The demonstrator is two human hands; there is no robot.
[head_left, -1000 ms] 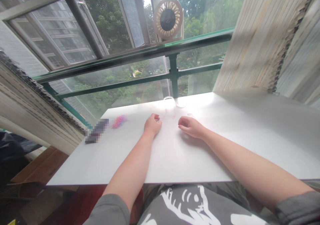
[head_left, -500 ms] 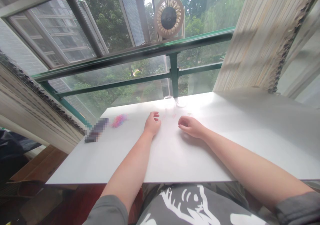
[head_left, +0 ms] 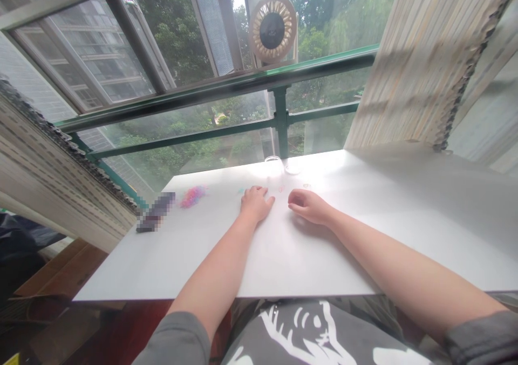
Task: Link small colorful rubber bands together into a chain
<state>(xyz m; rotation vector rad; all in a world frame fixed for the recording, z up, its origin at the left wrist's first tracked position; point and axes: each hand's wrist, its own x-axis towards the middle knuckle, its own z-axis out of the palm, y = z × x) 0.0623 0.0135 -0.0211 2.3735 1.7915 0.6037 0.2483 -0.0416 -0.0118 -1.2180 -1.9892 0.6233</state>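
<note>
My left hand [head_left: 257,201] lies palm down on the white table [head_left: 194,262], its fingers stretched forward and the thumb apart. Its fingertips reach among small coloured loops, too small to identify surely. A teal piece [head_left: 241,191] lies just left of its fingers, and a pink loop [head_left: 282,189] lies to its right. My right hand [head_left: 306,205] rests on its side, fingers loosely curled, with a gap between thumb and fingers and nothing visible inside. A greenish-brown loop [head_left: 307,185] sits just beyond it. To the left is a pile of small multicoloured pieces [head_left: 193,196].
Two clear round dishes or lids, one on the left [head_left: 273,163] and one on the right [head_left: 292,169], stand at the table's back edge. A pixelated dark object [head_left: 157,212] lies at the left edge. Beyond are a green railing [head_left: 226,84], a fan [head_left: 272,27] and curtains [head_left: 413,57].
My left hand has shifted right and turned palm down over the small loops, uncovering a teal piece on its left. My right hand has stayed in place.
</note>
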